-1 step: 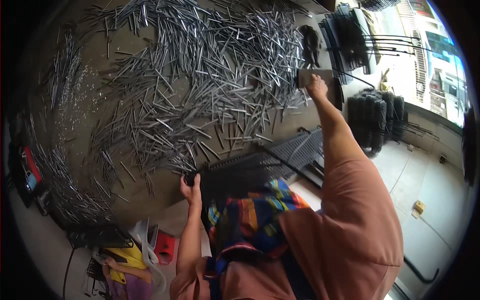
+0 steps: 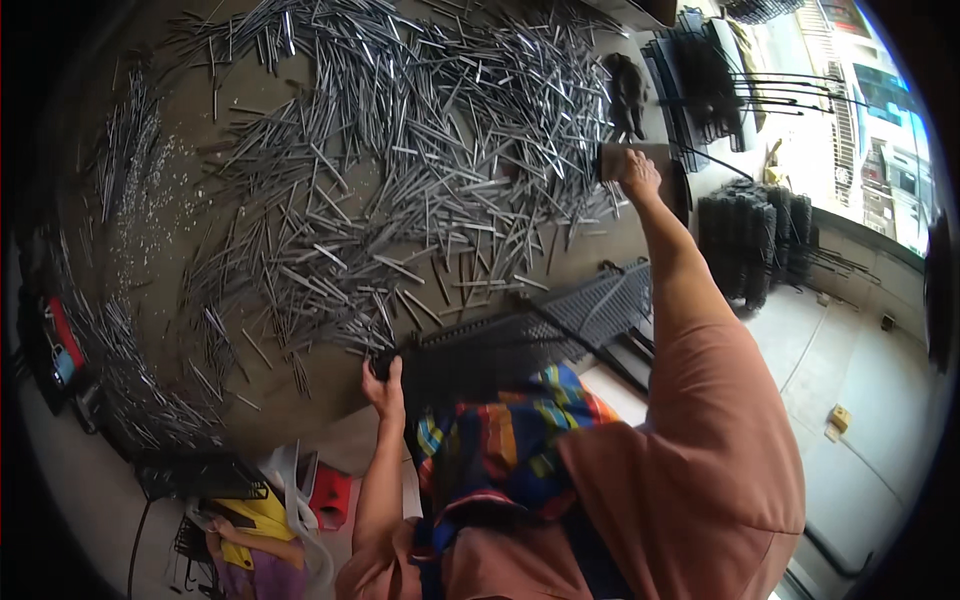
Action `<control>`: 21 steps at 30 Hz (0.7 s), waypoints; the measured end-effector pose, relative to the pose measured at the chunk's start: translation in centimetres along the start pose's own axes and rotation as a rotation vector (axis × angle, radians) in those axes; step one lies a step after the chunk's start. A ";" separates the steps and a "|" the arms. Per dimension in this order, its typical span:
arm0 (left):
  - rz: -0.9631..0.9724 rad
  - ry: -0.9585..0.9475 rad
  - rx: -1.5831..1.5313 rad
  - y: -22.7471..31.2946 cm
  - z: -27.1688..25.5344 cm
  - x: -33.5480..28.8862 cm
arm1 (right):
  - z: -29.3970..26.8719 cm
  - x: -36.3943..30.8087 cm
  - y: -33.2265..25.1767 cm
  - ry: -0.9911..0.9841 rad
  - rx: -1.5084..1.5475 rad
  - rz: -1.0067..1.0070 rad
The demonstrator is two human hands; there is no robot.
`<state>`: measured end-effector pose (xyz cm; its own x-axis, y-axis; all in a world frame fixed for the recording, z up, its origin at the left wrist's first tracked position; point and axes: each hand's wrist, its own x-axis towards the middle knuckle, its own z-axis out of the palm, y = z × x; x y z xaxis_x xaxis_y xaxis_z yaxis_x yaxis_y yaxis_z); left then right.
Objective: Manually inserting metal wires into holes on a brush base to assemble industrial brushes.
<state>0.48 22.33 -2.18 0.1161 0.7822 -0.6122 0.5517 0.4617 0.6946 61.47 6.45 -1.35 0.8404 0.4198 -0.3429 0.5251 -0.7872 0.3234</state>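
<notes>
My left hand (image 2: 384, 390) is closed around a small black part at the left corner of a black perforated rack (image 2: 590, 305), beside the near ends of some metal strips. My right arm reaches out to the far right of the table. There my right hand (image 2: 640, 178) grips the near side of a flat brown block (image 2: 622, 160), its fingers bent over the top. The block's left end is against a wide, tangled pile of thin grey metal strips (image 2: 400, 150). What my left fingers close on is partly hidden by the hand.
Black wire racks stand in stacks (image 2: 740, 235) at the right, with long dark rods jutting out. A dark glove-like thing (image 2: 626, 95) lies beyond the brown block. At the lower left a person in a yellow and purple top (image 2: 255, 545) sits near a red container (image 2: 330, 497).
My right hand has shifted slightly to the right on the brown block, and its fingers lie differently. The whole view has tilted a little. My left hand stays at the rack's corner.
</notes>
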 end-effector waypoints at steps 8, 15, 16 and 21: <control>0.040 -0.094 0.103 0.2 -0.5 0.3 | 1.7 5.9 1.8 0.193 -0.090 0.056; -0.020 -0.239 0.205 3.9 -0.7 1.4 | -2.8 5.5 6.2 -0.075 -0.096 -0.409; -0.071 -0.310 0.221 5.2 -0.5 1.5 | -3.2 5.2 7.0 -0.010 0.014 -0.433; -0.197 -0.441 0.470 5.5 -2.8 3.7 | -10.9 8.2 1.3 0.251 0.282 -0.099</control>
<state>1.63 28.97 0.46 0.2479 0.4123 -0.8767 0.8863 0.2689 0.3771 70.49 13.82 5.86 0.8125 0.5699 -0.1223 0.5772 -0.8159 0.0327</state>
